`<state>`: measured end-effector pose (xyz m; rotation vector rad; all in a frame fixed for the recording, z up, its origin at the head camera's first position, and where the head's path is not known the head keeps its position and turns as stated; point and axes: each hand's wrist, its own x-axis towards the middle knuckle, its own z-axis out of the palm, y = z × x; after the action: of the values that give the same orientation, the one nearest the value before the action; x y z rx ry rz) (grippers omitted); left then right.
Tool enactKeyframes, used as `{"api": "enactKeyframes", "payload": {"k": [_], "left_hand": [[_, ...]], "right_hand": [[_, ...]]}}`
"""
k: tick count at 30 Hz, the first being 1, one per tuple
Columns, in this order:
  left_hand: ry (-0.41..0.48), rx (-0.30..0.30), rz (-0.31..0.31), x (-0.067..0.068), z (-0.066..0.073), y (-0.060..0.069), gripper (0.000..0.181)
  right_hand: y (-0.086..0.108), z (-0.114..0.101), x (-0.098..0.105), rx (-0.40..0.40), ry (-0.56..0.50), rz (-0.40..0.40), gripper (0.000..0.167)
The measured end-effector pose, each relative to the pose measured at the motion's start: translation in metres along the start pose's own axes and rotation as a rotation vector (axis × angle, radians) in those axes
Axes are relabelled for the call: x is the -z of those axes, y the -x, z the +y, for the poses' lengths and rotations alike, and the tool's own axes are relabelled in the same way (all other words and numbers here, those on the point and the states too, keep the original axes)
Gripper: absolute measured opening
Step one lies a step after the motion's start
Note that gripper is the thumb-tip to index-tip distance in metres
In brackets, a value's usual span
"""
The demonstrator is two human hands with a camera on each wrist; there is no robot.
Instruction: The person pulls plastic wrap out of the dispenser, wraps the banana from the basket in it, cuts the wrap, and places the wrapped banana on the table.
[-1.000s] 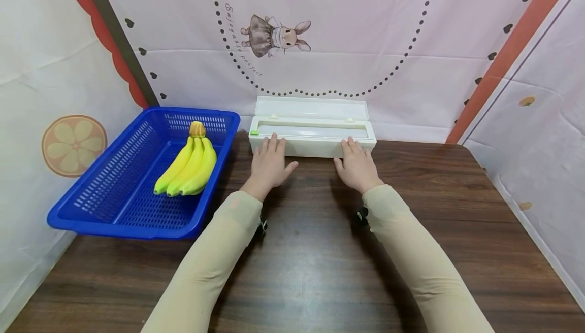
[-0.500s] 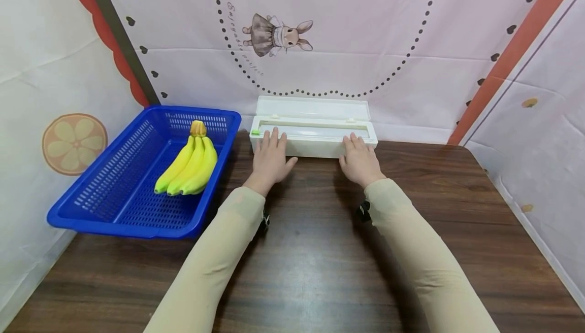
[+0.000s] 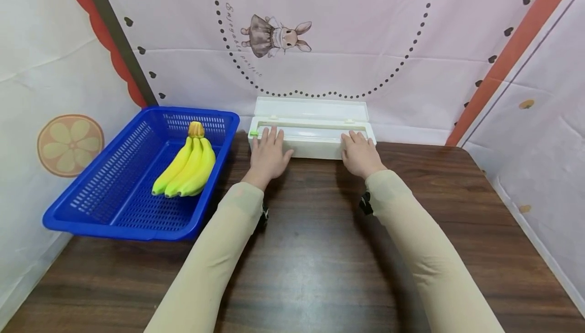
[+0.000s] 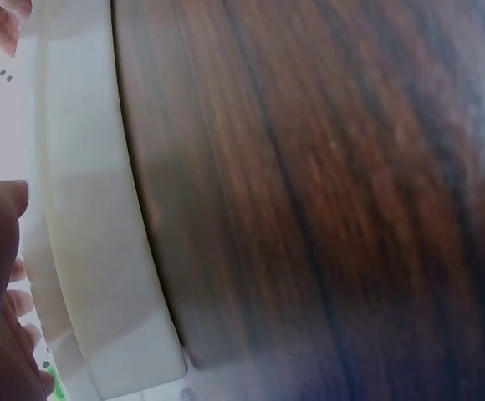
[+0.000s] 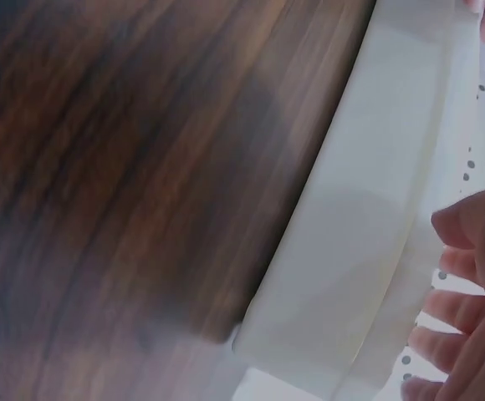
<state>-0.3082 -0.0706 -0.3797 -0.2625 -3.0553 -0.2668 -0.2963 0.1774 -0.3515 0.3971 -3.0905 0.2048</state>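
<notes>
While both arms stretch forward over the dark wooden desk [image 3: 306, 257], I see two bare hands at a long white box [image 3: 317, 149]. It sits at the far edge, before a pale printed cloth [image 3: 183, 23], its lid [image 3: 315, 109] raised and tilted back at the rear. The left hand [image 3: 267, 158] has its grip spread, fingers straight and thumb out to the side, fingertips over the box's front rim near a small green tab [image 3: 254, 132]. The right hand [image 3: 362, 156] reaches over that rim near the other end, its grip relaxed, the fingers closer together; neither hand pinches anything. How firmly they press, I cannot tell. Beige sleeves [image 3: 221, 241] cover the forearms, with dark straps [image 3: 365, 204] at the wrists. Off to the left, apart from the box, stands a blue plastic basket [image 3: 116, 231] with a bunch of yellow bananas [image 3: 189, 168] lying inside, stem towards the back.
</notes>
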Motion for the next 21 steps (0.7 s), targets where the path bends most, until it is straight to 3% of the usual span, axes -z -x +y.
{"api": "enactKeyframes", "payload": {"k": [4, 13, 21], "left_hand": [[-0.011, -0.021, -0.017, -0.001, -0.002, -0.004, 0.064], [-0.068, -0.042, 0.008, 0.005, -0.004, -0.01, 0.058], [-0.094, -0.038, 0.007, 0.011, -0.005, -0.015, 0.047]], "right_hand": [[-0.003, 0.002, 0.0, 0.036, 0.032, 0.02, 0.051], [-0.012, 0.01, -0.002, 0.132, 0.076, 0.094, 0.042], [-0.018, 0.014, -0.001, 0.113, 0.054, 0.113, 0.036]]}}
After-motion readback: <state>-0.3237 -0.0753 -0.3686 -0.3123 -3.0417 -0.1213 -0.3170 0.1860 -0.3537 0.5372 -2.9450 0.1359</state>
